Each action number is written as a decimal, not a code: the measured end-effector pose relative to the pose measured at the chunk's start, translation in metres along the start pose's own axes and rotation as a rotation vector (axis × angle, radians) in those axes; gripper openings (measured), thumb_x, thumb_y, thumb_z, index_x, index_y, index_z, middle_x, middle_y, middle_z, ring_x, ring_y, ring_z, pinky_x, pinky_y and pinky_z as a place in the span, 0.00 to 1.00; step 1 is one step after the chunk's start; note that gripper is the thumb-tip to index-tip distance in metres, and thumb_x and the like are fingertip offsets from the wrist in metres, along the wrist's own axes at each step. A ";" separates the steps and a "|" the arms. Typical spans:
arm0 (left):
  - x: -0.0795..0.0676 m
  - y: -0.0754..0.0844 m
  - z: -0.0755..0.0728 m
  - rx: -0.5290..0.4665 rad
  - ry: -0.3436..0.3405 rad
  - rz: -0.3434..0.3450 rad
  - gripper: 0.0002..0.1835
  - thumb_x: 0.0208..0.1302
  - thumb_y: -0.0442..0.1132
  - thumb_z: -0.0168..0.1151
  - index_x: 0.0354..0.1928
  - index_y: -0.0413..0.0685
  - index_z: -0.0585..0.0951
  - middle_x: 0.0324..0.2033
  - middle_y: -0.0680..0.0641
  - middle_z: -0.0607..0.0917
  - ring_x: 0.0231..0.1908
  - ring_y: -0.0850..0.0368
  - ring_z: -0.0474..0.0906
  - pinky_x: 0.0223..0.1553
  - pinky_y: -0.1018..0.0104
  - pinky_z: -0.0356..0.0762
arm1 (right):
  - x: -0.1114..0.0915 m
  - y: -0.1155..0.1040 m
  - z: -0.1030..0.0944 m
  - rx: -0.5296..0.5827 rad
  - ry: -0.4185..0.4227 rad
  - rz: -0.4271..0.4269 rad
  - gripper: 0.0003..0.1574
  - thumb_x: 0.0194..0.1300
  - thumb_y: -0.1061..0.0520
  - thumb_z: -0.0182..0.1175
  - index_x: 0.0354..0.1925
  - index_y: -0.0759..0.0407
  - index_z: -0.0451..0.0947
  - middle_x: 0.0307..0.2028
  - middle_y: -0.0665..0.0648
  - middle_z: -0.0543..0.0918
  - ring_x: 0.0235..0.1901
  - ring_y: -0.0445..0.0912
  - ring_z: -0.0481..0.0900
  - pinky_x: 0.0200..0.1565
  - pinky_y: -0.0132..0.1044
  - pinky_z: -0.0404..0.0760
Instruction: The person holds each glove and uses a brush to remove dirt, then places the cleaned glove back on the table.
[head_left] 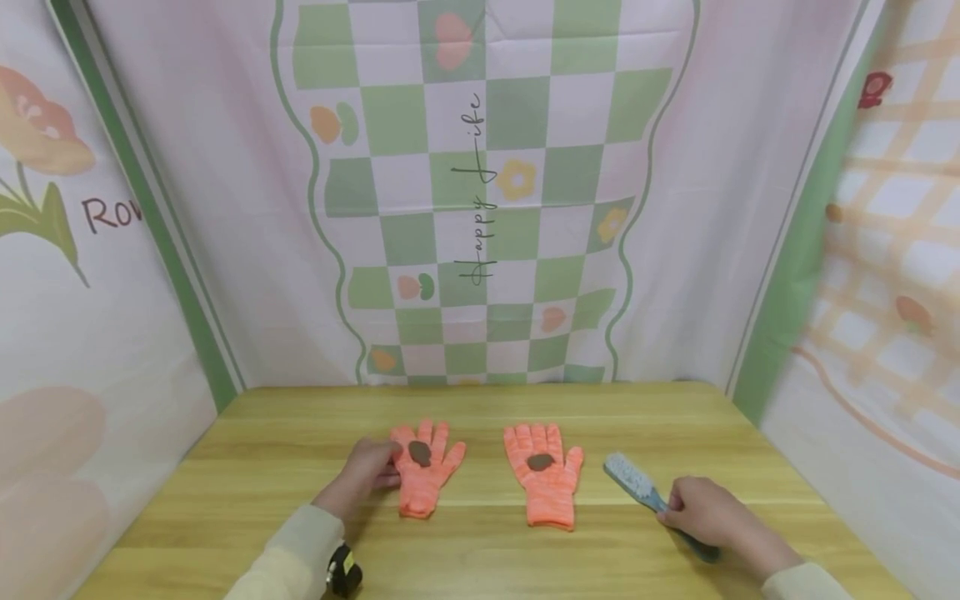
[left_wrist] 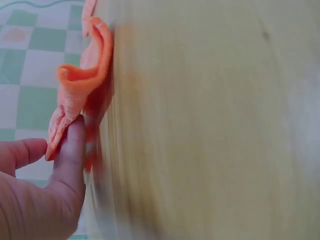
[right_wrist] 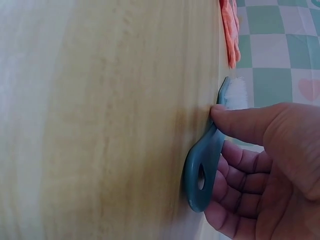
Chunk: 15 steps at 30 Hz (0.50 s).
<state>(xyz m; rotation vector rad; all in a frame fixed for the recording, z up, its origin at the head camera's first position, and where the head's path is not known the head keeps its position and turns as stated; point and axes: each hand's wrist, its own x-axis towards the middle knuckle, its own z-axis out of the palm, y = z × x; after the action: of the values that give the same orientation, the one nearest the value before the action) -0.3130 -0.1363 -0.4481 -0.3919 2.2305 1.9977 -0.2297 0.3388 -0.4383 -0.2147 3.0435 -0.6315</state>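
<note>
Two orange knitted gloves lie on the wooden table, each with a brown patch on its palm. My left hand (head_left: 372, 467) pinches the edge of the left glove (head_left: 422, 487) between thumb and fingers; in the left wrist view that glove's cuff (left_wrist: 82, 75) gapes. The right glove (head_left: 550, 492) lies flat, fingers pointing away. In my right hand (head_left: 708, 510) is a blue-green scrub brush (right_wrist: 202, 160), held by the handle with its white bristles (head_left: 628, 475) facing up. The brush is just right of the right glove, low over the table.
The wooden table (head_left: 480, 558) runs back to a checkered curtain (head_left: 517, 233). Patterned fabric walls close in the left (head_left: 97, 333) and right (head_left: 885, 350) sides. A black strap or device (head_left: 345, 572) shows at the left sleeve.
</note>
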 end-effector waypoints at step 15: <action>-0.001 0.000 0.005 -0.178 -0.061 -0.118 0.13 0.67 0.39 0.60 0.44 0.34 0.78 0.25 0.45 0.82 0.25 0.57 0.79 0.30 0.64 0.83 | -0.001 0.000 0.000 0.016 0.013 -0.032 0.15 0.56 0.56 0.70 0.26 0.57 0.71 0.21 0.49 0.71 0.22 0.43 0.68 0.23 0.33 0.68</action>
<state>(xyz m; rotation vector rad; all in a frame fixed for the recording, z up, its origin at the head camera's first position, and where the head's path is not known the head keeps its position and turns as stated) -0.3126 -0.1315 -0.4483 -0.4633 1.9527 2.1217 -0.2284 0.3387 -0.4382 -0.2598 3.0523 -0.6608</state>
